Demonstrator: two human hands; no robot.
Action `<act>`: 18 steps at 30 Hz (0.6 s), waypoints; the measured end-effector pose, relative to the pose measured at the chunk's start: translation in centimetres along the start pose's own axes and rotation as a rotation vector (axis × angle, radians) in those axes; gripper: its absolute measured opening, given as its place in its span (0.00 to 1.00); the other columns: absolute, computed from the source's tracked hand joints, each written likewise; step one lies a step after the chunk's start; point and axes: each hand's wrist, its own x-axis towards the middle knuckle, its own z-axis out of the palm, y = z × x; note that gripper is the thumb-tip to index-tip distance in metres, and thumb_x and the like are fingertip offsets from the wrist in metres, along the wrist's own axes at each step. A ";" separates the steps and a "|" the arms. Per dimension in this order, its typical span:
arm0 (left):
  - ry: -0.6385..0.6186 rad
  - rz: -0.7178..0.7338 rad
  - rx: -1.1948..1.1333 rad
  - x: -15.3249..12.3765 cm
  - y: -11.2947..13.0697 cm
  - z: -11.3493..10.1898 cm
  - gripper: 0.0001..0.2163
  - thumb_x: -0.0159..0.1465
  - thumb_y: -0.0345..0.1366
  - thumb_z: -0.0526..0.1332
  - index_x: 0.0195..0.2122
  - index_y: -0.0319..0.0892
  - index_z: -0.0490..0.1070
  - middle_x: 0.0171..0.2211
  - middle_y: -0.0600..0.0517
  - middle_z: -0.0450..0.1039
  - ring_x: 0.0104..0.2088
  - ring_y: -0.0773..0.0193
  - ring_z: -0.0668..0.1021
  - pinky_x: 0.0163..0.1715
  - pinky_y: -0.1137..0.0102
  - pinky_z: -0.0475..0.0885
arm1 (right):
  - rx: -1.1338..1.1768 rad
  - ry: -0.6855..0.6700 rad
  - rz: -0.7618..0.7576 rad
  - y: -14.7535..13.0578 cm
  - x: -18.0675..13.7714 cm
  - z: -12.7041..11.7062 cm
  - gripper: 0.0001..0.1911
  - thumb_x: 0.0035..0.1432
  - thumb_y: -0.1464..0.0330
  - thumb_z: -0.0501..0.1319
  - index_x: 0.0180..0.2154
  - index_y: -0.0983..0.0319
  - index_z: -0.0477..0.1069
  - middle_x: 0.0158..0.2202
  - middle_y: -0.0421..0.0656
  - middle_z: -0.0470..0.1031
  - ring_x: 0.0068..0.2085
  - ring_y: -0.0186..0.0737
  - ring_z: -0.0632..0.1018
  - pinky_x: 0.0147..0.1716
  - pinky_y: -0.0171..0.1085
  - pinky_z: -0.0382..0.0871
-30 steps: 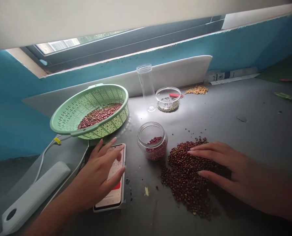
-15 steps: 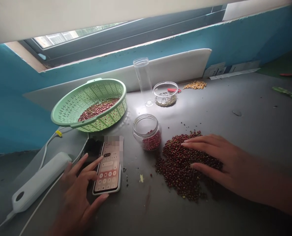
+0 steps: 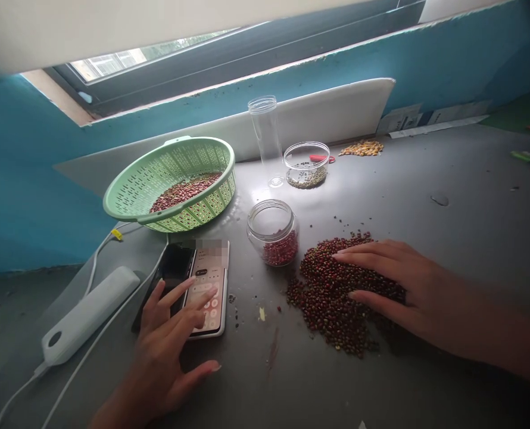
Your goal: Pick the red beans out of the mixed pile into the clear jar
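My left hand [image 3: 169, 339] is over a phone [image 3: 211, 310] with a lit pinkish screen, its fingers spread; the index or middle fingertip lies over the screen, and whether it touches cannot be made out. A dark phone-like slab [image 3: 175, 265] lies beside the lit phone, partly under my fingers. My right hand [image 3: 394, 286] rests with extended fingers on the right side of a pile of dark red beans [image 3: 336, 298], holding nothing visible. Between the phone and the pile stands an open clear jar [image 3: 274, 232], partly filled with red beans.
Behind stand a green basket [image 3: 126, 199] with beans, a tall clear cylinder [image 3: 267, 134] and a round clear container [image 3: 307, 173] with small seeds. Yellow kernels [image 3: 362, 148] lie near the wall. A white power strip [image 3: 90, 316] with cables lies at the left.
My left hand has shifted right and its fingers reach farther over the lit screen. My right hand stays on the beans. The whole view has shifted slightly.
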 end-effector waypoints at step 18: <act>0.041 -0.219 0.167 -1.1 -1.7 0.1 0.13 0.60 0.48 0.59 0.38 0.48 0.61 0.57 0.43 0.72 0.67 0.39 0.58 0.67 0.38 0.41 | 0.018 -0.029 0.029 0.0 0.1 -0.1 0.26 0.65 0.56 0.58 0.63 0.45 0.58 0.62 0.41 0.68 0.62 0.50 0.69 0.60 0.56 0.65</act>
